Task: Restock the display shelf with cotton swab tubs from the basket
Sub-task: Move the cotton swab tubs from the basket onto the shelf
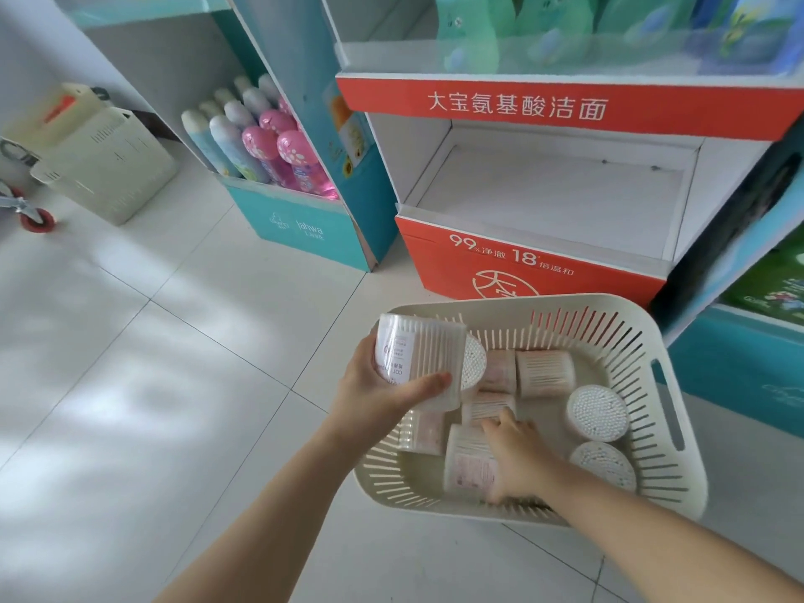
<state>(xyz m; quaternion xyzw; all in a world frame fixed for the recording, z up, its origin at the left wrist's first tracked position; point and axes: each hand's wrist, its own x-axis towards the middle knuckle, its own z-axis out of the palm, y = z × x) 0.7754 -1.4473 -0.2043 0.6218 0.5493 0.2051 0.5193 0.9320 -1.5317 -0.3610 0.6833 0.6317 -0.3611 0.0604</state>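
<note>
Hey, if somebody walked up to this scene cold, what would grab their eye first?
Probably the red display shelf with its empty white compartment, straight ahead. Below it, on the floor, sits a cream basket of cotton swab tubs; the left hand holds one tub over the basket's left rim while the right hand reaches among the rest. Pink bottles stand out in the teal stand at left.

Two bare forearms, no sleeves, left grip (374,385) and right grip (517,454) ungloved, no jewellery

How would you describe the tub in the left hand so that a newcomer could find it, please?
Find the cream slotted basket on the floor before the red shelf. Above its left rim, the left hand holds a tub sideways; it alone is lifted clear of the basket.
</note>
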